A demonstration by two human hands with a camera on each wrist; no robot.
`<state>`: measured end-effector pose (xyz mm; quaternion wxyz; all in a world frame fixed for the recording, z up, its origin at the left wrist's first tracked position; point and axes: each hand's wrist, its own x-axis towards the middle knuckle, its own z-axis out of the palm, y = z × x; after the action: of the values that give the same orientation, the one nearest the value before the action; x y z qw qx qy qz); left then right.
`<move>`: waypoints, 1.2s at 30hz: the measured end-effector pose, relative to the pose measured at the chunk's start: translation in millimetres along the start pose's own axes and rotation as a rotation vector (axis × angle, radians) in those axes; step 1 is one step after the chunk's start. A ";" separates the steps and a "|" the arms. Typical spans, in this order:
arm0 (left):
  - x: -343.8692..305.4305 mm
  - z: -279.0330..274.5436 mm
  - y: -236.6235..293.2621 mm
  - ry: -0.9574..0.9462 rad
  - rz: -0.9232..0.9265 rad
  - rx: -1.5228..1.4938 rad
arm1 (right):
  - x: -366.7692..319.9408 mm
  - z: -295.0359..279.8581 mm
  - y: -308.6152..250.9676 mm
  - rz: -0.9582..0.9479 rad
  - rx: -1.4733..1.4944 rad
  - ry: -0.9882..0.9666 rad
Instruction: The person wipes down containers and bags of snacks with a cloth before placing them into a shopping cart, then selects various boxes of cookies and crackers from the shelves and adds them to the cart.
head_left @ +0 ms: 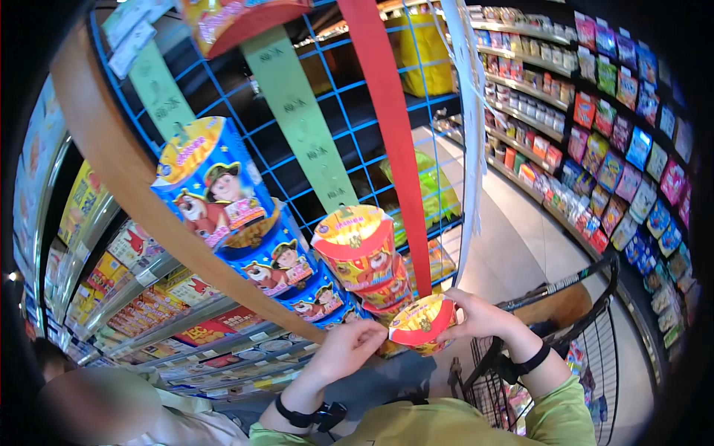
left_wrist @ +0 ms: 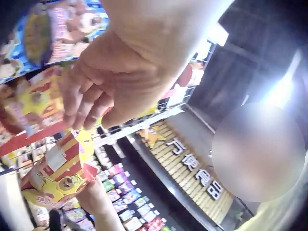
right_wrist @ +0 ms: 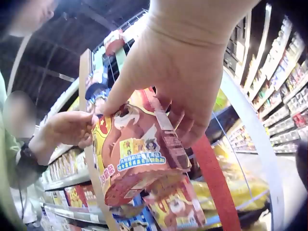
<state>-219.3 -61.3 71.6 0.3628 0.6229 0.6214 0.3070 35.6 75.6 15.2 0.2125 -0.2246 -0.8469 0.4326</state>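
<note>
My right hand (head_left: pixel 483 320) grips a red and yellow snack packet (head_left: pixel 422 324) by its side; in the right wrist view the thumb and fingers of that hand (right_wrist: pixel 178 72) span the packet (right_wrist: pixel 137 144), which shows a cartoon bear. Beside the packet's other edge is my left hand (head_left: pixel 349 348), fingers loosely bent; whether they touch it cannot be told. The left wrist view has this hand (left_wrist: pixel 120 79) above the striped packet (left_wrist: pixel 60 168). Similar red packets (head_left: pixel 355 249) are stacked on the blue wire rack, next to large blue packets (head_left: pixel 216 186).
A wooden strip (head_left: pixel 134 163) and a red ribbon (head_left: pixel 394 141) run down the rack (head_left: pixel 297 74). A black shopping cart (head_left: pixel 602 327) stands at the right, before stocked shelves (head_left: pixel 550 97). Another person (head_left: pixel 193 424) is at the lower left, near more shelves (head_left: pixel 149 279).
</note>
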 end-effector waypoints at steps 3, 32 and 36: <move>-5.9 -29.6 59.7 0.238 0.226 -0.170 | 14.3 -27.7 -48.6 -0.081 0.134 0.074; 89.2 -119.6 175.2 0.435 0.364 -0.722 | 124.4 -113.8 -191.9 -0.278 0.414 0.190; 91.8 -121.6 174.9 0.425 0.460 -0.745 | 132.6 -115.7 -182.7 -0.281 0.354 0.248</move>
<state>-220.5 44.9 277.8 0.3487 0.4955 0.3758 0.7012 -43.4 128.3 250.5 0.4087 -0.1151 -0.7483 0.5096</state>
